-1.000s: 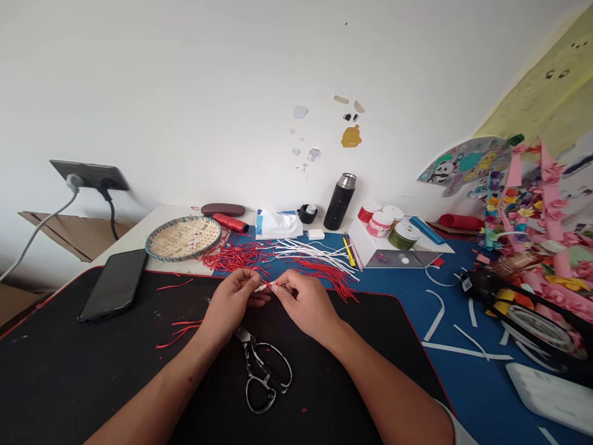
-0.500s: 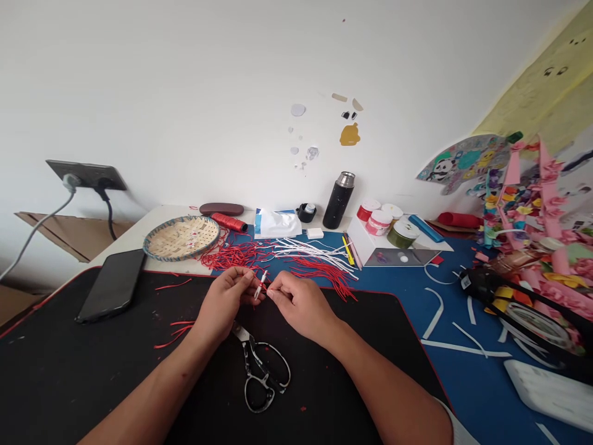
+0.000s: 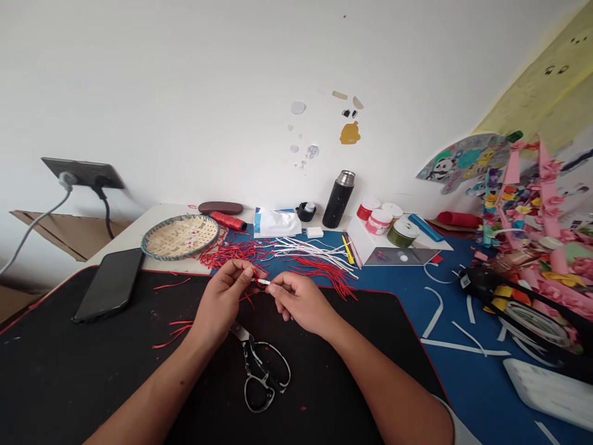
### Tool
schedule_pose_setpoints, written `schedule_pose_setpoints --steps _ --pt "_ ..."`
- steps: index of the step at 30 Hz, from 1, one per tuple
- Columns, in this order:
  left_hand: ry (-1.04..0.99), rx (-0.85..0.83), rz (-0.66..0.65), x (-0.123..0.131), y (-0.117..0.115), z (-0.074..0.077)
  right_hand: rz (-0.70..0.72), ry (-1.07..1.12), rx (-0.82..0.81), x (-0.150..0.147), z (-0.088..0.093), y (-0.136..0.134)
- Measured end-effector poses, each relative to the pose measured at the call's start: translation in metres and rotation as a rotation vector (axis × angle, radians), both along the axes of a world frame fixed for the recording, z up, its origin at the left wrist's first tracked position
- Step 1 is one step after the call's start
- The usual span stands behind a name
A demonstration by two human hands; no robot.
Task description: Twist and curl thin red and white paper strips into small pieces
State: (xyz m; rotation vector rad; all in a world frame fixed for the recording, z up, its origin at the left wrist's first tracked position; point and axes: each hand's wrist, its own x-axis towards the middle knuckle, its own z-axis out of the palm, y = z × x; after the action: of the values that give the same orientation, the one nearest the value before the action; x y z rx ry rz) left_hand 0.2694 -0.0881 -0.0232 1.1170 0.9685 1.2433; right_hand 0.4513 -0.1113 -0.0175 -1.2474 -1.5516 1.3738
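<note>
Two-hand grip: left hand (image 3: 223,298) and right hand (image 3: 301,303) closed, fingertips pinching a white strip (image 3: 263,282) between them.
Strip: held level above the mat's edge, red threads (image 3: 254,281) at its left end.
Below: scissors (image 3: 259,371) lie on the black mat (image 3: 333,377), under the hands.
Ahead: red bundle (image 3: 324,276) and white bundle (image 3: 310,250) lie on the blue mat (image 3: 393,290).
Left: phone (image 3: 109,284), woven basket (image 3: 180,237).

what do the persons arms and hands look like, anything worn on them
Both forearms are bare, and neither the left hand nor the right hand wears a glove. I can't make out a watch, bracelet or ring. The only clothing in view is a pale, white-looking sleeve at the bottom edge, on the right arm above the bare forearm.
</note>
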Motion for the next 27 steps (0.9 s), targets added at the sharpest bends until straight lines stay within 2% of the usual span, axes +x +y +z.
schedule_pose_setpoints --steps 7,13,21,27 --pt "-0.008 0.104 -0.035 -0.0003 -0.0021 0.0017 0.056 0.151 -0.143 0.0009 -0.0015 0.002" --pt "-0.006 0.115 -0.05 0.0004 -0.0023 0.0027 0.05 0.24 -0.161 -0.0003 -0.0035 0.0023" --pt "0.019 0.077 -0.092 0.0009 -0.0051 0.0048 0.066 0.197 -0.151 -0.0001 0.0 0.0001" --pt "0.01 0.003 -0.028 -0.0006 -0.0022 0.0036 -0.014 0.117 -0.119 0.0005 0.0033 0.002"
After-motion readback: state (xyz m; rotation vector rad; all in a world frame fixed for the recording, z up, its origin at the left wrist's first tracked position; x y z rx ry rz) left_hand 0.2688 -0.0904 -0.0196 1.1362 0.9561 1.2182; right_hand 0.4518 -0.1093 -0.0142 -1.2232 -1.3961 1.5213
